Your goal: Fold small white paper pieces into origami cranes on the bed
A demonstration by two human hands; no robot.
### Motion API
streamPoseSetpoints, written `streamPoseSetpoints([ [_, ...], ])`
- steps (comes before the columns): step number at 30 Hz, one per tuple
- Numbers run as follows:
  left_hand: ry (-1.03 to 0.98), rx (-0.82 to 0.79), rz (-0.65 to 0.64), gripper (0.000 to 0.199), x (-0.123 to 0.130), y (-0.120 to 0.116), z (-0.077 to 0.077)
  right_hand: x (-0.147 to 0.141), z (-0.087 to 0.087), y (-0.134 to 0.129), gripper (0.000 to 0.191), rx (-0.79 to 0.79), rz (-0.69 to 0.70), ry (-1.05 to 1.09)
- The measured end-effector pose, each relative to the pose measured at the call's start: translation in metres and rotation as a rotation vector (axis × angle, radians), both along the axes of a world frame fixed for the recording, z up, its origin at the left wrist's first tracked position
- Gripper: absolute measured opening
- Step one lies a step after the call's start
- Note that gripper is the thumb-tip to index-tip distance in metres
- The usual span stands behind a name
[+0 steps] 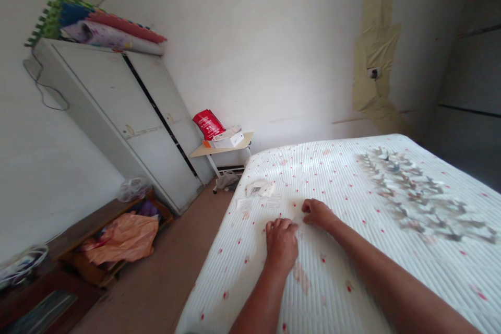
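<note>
My left hand (282, 244) rests low over the white ribbed bedspread (336, 282), fingers curled and pressed together. Just to its right, my right hand (317, 213) is closed in a pinch. Between the fingertips of both hands shows a small whitish piece (299, 218), too faint to name. Beyond the hands lie a crumpled white plastic bag (260, 188) and two small printed slips, one a paper slip (273, 201). On the right of the bed, several small grey-white, pointed pieces (418, 195) stand in rows, blurred.
Against the back wall, a small table (199, 152) carries a red bag (209, 124) and a white box (230, 140). A grey cabinet (113, 99) stands at the left, foam mats (125, 26) on top. An orange plastic bag (123, 237) lies on a low wooden cabinet.
</note>
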State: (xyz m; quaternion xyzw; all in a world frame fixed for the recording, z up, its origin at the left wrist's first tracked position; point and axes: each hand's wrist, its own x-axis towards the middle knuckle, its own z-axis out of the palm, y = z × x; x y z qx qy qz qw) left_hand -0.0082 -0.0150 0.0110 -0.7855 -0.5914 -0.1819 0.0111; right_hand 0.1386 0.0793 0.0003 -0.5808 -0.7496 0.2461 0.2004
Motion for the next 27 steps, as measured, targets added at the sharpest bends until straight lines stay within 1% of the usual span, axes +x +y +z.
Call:
streamPoseSetpoints([
  [6, -0.053, 0.001, 0.027, 0.024, -0.002, 0.001, -0.003, 0.009, -0.002, 0.002, 0.021, -0.011, 0.049, 0.117],
  [9, -0.131, 0.057, 0.036, 0.023, -0.004, 0.004, -0.005, 0.014, -0.001, -0.001, 0.025, -0.043, 0.064, 0.177],
  [12, -0.228, 0.125, 0.070, 0.025, -0.005, 0.007, -0.009, 0.016, 0.001, -0.004, 0.027, -0.041, 0.069, 0.217],
  [15, -0.277, 0.128, 0.100, 0.028, -0.006, 0.011, -0.012, 0.017, 0.003, -0.007, 0.026, -0.026, 0.078, 0.242],
  [21, -0.238, 0.030, 0.136, 0.031, -0.004, 0.020, -0.014, 0.017, -0.004, -0.008, 0.026, 0.067, 0.128, 0.231],
  [24, -0.195, -0.006, 0.160, 0.025, -0.002, 0.023, -0.014, 0.015, -0.008, -0.008, 0.026, 0.123, 0.110, 0.176],
  [27, -0.164, 0.012, 0.167, 0.018, 0.000, 0.025, -0.013, 0.014, -0.009, -0.009, 0.024, 0.134, 0.087, 0.130],
])
